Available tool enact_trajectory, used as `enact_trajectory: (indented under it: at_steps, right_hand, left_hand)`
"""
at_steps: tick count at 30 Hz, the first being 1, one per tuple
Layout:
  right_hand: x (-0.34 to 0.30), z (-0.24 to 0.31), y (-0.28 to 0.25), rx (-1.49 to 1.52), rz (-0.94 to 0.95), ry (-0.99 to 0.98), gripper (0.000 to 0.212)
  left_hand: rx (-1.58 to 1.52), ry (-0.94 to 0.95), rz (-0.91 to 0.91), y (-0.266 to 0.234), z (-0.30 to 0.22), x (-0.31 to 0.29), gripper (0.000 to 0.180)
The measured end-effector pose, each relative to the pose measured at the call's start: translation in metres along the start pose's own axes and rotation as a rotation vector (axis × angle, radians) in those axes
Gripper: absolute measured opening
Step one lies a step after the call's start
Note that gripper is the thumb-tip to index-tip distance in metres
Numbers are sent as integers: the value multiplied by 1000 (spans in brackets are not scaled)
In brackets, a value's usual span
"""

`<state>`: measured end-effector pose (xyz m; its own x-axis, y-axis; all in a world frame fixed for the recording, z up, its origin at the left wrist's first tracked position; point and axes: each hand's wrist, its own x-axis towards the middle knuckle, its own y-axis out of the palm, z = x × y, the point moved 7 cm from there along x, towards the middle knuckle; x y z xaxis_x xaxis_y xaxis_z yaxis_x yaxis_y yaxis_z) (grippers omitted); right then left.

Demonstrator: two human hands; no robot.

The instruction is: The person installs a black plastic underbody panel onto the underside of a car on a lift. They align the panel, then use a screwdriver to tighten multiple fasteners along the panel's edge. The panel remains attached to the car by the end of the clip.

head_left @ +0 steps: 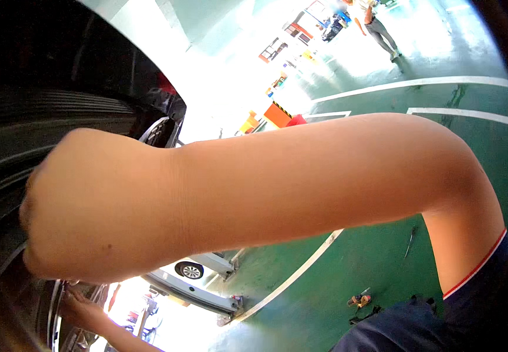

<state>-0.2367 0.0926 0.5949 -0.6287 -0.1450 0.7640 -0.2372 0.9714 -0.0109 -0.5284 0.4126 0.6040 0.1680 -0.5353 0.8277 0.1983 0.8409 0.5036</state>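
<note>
Fingers of my right hand (89, 205) curl out of sight against the black tyre (42, 123), so I cannot tell whether they grip it. Below them, my left hand (80, 308) presses its fingers (72, 291) on the wheel rim (54, 311); its hold is hidden too. Well beyond the fingers lies green floor (371, 258) with a white car (192, 268).

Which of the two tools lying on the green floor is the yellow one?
The short tool, low down near the dark clothing, is yellow. The thin tool, higher up on the green floor, is dark and stick-shaped.
</note>
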Motion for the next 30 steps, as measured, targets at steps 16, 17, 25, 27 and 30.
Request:
enact_trajectory:
  at_steps: [16,17,25,27,30]
  right_hand:
    - [15,-83,42,-237,136,113,30]
    - [18,-83,36,-280,141,123,32]
    - [33,-119,36,-464,181,253,49]
    - [36,-120,32,-461,171,318,52]
    - [51,-113,27,-557,123,291,54]
  left_hand:
    - [-503,-311,-97,83,-59,2,34]
    - [-355,-134,-155,63,-76,19,35]
    - [-925,-743,116,88,-95,41,29]
    - [-728,-708,388,119,-75,38,59]
    - [-759,-651,167,100,-66,50,43]
